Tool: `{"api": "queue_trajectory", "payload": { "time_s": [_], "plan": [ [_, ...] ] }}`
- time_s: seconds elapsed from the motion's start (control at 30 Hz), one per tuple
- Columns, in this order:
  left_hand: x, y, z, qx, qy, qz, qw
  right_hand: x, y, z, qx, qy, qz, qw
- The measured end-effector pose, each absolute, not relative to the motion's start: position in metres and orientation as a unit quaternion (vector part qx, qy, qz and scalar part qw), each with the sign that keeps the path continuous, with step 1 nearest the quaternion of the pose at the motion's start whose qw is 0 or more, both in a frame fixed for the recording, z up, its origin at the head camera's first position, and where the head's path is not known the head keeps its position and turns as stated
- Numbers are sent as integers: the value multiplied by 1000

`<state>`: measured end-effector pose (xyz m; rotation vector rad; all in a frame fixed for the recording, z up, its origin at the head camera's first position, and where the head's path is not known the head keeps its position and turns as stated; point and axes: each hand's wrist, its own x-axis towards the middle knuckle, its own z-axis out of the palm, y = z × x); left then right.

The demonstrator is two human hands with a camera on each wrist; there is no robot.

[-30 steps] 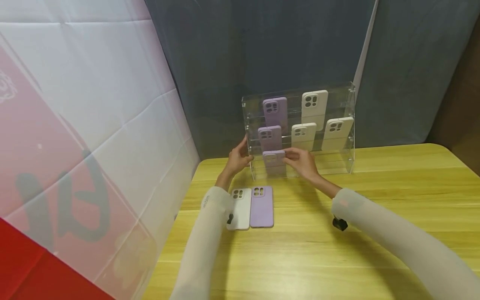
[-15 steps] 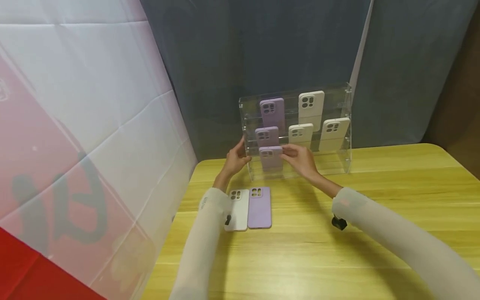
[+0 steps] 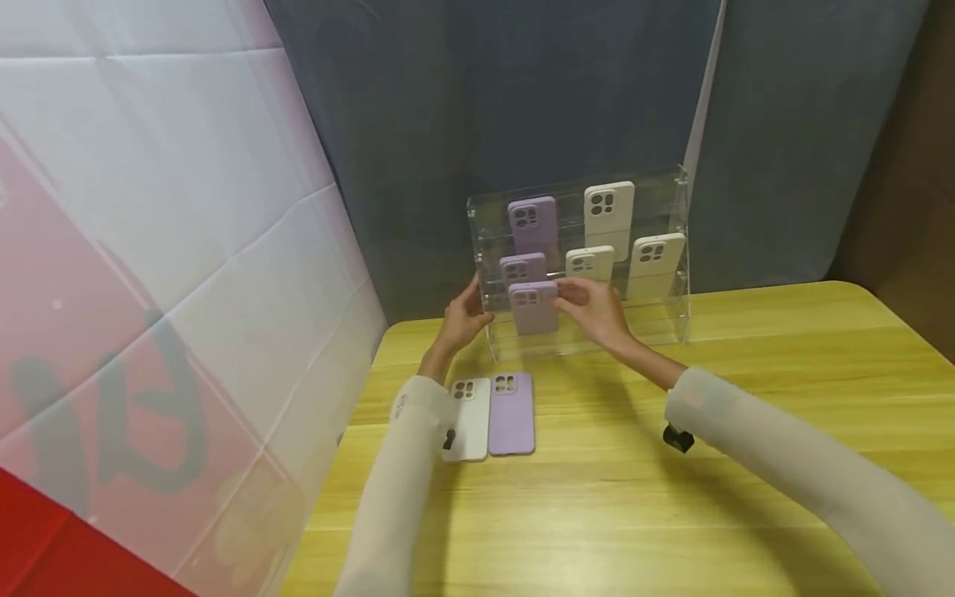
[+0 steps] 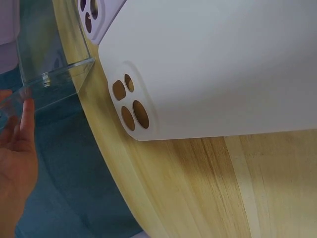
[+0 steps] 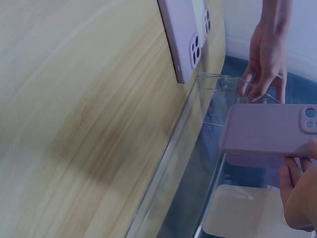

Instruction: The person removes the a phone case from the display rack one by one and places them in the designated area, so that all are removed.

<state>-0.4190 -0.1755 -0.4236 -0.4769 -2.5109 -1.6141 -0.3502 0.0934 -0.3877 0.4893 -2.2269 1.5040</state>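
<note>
Clear acrylic display rack (image 3: 649,328) on my feed: the left hand (image 3: 458,323) clasps its left side between thumb and fingers; nearer me, white phone case (image 3: 473,423) and flat lilac phone case (image 3: 511,421) lie side by side on the wooden table (image 3: 597,514); upright lilac phone case (image 3: 533,312) stands before lower left tiers, right edge pinched by the right hand (image 3: 599,317)

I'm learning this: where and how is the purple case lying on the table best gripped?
Probably pinch the purple case by its free right long edge, coming from the right: it lies flat, with the white case alongside its left edge.
</note>
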Motion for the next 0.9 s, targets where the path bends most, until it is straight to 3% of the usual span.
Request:
{"api": "queue_trajectory", "payload": {
  "time_s": [0.9],
  "plan": [
    [-418,-175,-422,-155,-832,-530,55,-341,110,-382,182,-804,532,193]
  ]
}}
